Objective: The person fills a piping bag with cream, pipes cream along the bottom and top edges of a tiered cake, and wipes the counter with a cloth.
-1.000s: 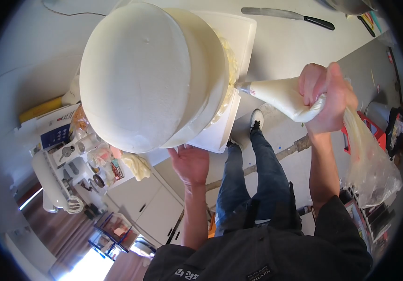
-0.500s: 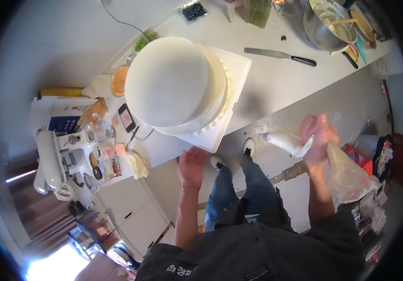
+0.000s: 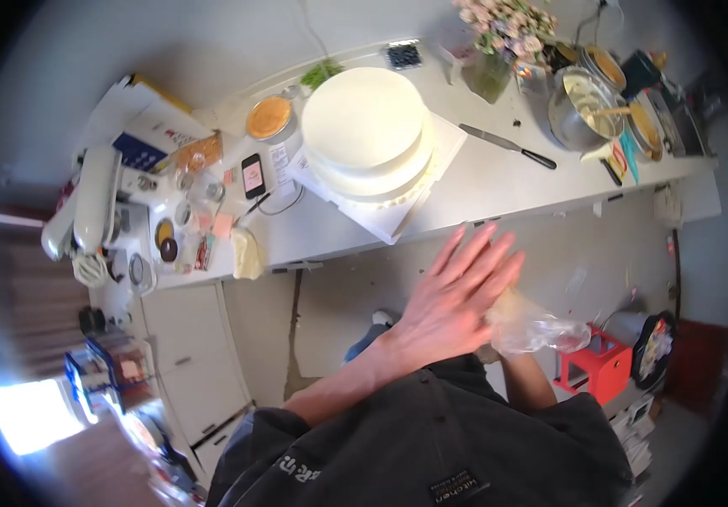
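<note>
My left hand (image 3: 457, 300) is stretched flat over the piping bag, its fingers extended and slightly apart. Behind it my right hand is mostly hidden; its forearm (image 3: 527, 382) comes up to the clear plastic piping bag (image 3: 536, 325), whose loose, twisted end sticks out to the right. The bag's tip is out of sight. On the counter beyond my hands stands a tall, smooth cream-coloured cake (image 3: 364, 118) with a wider lower tier and piped beads along its base. A white square board (image 3: 381, 221) lies under it, its corner near the counter's front edge.
A palette knife (image 3: 508, 145) lies right of the cake, before a steel mixing bowl (image 3: 580, 118) of cream. Flowers (image 3: 508, 29) and blueberries (image 3: 403, 56) stand behind. Left are a phone (image 3: 252, 176), a round sponge (image 3: 269, 118) and a stand mixer (image 3: 93, 203). A red stool (image 3: 596, 367) is on the floor.
My left hand has left the board's edge and come across to the piping bag. My right hand has drawn the bag inward, toward my body. The view has shifted, showing the flowers.
</note>
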A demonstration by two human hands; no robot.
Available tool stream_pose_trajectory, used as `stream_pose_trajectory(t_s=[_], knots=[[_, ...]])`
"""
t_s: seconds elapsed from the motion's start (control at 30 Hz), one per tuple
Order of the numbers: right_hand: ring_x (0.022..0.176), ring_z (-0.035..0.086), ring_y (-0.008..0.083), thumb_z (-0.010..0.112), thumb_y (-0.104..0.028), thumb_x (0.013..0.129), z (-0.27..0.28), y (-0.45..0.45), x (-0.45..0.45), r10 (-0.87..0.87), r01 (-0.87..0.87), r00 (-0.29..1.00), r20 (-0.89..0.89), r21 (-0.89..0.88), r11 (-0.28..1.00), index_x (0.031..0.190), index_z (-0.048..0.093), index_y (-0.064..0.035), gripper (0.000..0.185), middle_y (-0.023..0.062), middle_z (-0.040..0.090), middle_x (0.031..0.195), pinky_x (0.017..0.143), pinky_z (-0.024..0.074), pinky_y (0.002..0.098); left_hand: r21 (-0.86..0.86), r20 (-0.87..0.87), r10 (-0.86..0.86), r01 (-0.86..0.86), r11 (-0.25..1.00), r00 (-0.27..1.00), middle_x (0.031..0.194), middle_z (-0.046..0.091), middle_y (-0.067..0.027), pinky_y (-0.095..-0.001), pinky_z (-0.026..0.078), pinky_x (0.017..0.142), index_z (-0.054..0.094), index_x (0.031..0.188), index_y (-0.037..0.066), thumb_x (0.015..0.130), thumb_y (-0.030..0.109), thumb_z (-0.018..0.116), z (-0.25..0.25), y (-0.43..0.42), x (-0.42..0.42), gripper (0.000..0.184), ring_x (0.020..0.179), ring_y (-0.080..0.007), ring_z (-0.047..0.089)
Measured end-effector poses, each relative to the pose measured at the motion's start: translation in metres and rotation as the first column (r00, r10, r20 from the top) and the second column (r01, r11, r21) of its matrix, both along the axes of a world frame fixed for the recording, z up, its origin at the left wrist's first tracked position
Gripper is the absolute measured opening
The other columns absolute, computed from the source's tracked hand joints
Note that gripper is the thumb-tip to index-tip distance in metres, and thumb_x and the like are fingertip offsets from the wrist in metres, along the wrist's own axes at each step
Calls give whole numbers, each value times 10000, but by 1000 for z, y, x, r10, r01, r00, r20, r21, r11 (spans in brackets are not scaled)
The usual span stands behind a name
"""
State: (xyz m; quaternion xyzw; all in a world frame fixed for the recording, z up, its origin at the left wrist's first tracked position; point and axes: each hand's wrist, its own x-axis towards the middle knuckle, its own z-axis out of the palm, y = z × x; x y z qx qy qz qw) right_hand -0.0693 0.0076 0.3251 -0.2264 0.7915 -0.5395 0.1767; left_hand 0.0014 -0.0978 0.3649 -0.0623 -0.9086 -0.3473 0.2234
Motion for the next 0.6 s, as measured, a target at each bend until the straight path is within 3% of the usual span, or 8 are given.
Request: stream_pose_trajectory(t_s=[0.07, 0.1, 0.2, 0.3, 0.37, 0.43, 0.6], knots=[[561, 533, 162, 378, -350, 1080, -1, -13, 21, 50, -51, 998, -35, -39, 998, 658, 543, -29, 555, 82, 571, 633, 559, 434, 326, -167, -62, 37, -47, 985, 997, 1212, 623, -152, -572, 278, 1163, 685, 968, -36, 736, 199, 783, 4, 1, 3, 344, 1390, -363, 400], [566, 536, 163, 377, -352, 1080, -3, -19, 30, 74, -76, 996, -42, -49, 996, 661, 546, -29, 556, 83, 574, 637, 565, 437, 327, -118, -111, 57, -70, 991, 992, 1148, 634, -151, -591, 294, 1152, 656, 827, -48, 715, 174, 759, 0, 1, 7, 269, 1374, -385, 415], [582, 546, 168, 371, -361, 1080, -10, -34, 62, 136, -137, 990, -24, -58, 989, 669, 552, -29, 559, 87, 581, 647, 582, 446, 330, -141, -175, 121, -147, 979, 977, 1074, 648, -149, -585, 294, 1156, 629, 743, -27, 715, 157, 747, 2, -8, 32, 220, 1371, -372, 422], [598, 555, 174, 365, -370, 1080, -18, -50, 94, 166, -164, 986, 27, -82, 983, 677, 558, -29, 562, 91, 588, 657, 599, 455, 333, -186, -42, 281, -284, 941, 959, 984, 668, -118, -572, 314, 1148, 640, 775, -27, 793, 184, 694, 3, -6, 64, 218, 1327, -347, 471], [609, 562, 177, 361, -376, 1080, -26, -62, 114, 173, -165, 982, 70, -105, 981, 683, 562, -29, 564, 94, 593, 664, 610, 461, 335, -398, -94, 461, -458, 795, 882, 958, 674, -99, -581, 303, 1146, 655, 816, -10, 825, 236, 658, 6, -6, 84, 246, 1303, -325, 488], [620, 568, 180, 357, -382, 1080, -33, -74, 135, 177, -161, 976, 125, -128, 979, 688, 566, -29, 567, 97, 597, 671, 622, 467, 337, -405, -101, 536, -527, 747, 838, 979, 678, -94, -605, 301, 1132, 670, 819, -1, 823, 268, 649, 5, -10, 102, 269, 1300, -321, 487], [646, 584, 189, 348, -396, 1081, -47, -96, 168, 104, -63, 965, 242, -170, 983, 701, 576, -30, 575, 103, 609, 688, 650, 481, 342, 97, -40, 377, -372, 923, 925, 1145, 680, -120, -696, 318, 1065, 705, 726, 3, 730, 299, 697, -21, -25, 131, 296, 1343, -354, 441]])
